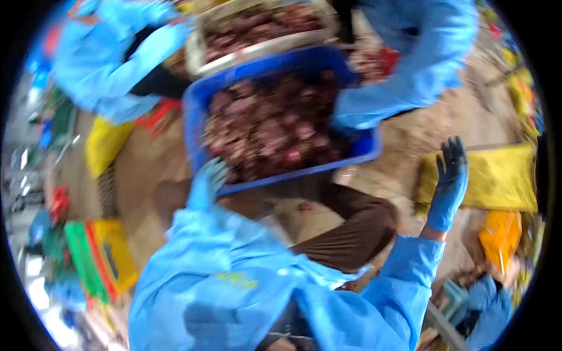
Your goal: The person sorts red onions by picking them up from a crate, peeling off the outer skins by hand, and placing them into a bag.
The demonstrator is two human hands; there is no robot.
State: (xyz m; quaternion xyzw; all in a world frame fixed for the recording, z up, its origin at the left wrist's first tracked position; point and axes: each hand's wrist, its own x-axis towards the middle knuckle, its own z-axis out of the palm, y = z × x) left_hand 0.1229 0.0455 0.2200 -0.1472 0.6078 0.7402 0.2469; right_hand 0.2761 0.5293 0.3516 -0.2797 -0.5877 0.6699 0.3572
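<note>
A blue plastic bin (281, 182) full of reddish-purple bulbs (275, 128), which look like onions or shallots, stands in front of me. My left hand (215, 174), in a bluish glove, is at the bin's near left rim, beside the bulbs. Blur hides whether its fingers grip anything. Well to the right of the bin, my right hand (451, 175) is held out in a blue glove with dark fingertips. Its fingers are stretched and slightly apart, and nothing shows in them. Blue sleeves cover both my arms.
Behind the bin sits a pale tub (200, 44) of similar bulbs. A co-worker's blue sleeve (386, 99) reaches into the bin from the right; another blue-sleeved person (99, 64) is at the left. A yellow sack (497, 178) lies at the right, an orange bag (500, 237) below it.
</note>
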